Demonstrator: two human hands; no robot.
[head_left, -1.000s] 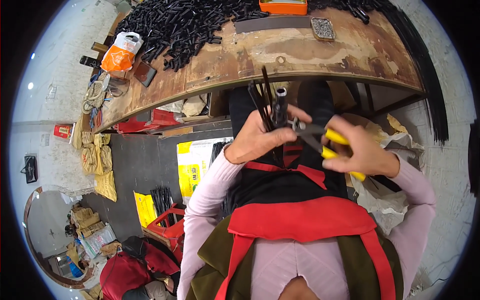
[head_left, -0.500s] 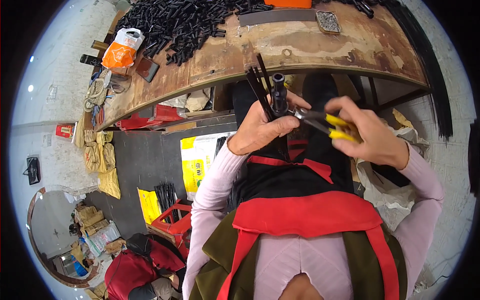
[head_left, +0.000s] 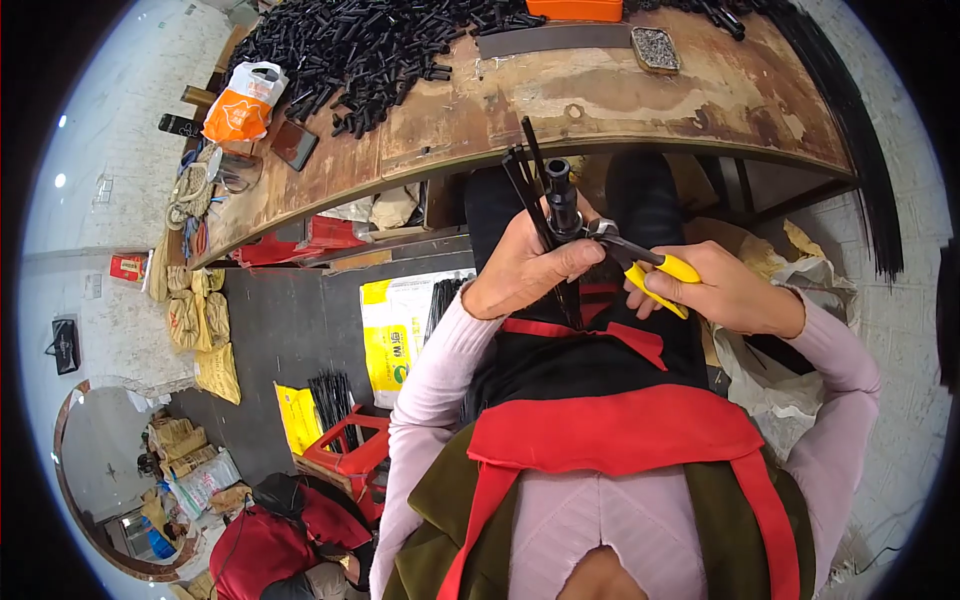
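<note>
Over my lap, my left hand (head_left: 538, 262) is closed around a black tubular fitting (head_left: 561, 200) with an open round top. Several thin black rods (head_left: 524, 190) stand up from the same hand, beside the fitting. My right hand (head_left: 722, 285) grips pliers (head_left: 662, 268) with yellow handles. Their metal jaws meet the lower part of the fitting, close by my left thumb. What exactly lies between the jaws is too small to make out. The lower ends of the rods hang below my left hand, partly hidden.
A worn wooden table (head_left: 600, 95) curves ahead, with a heap of black tubular pieces (head_left: 340, 60), a small tray of metal bits (head_left: 655, 48) and a phone (head_left: 295, 145). Long black rods (head_left: 865, 170) hang off its right end. A red stool (head_left: 345, 450) and another person (head_left: 285, 540) are at lower left.
My right hand has moved down and left, its fingers closing round the plier handles, which have turned. The fitting and rods in my left hand shifted slightly lower.
</note>
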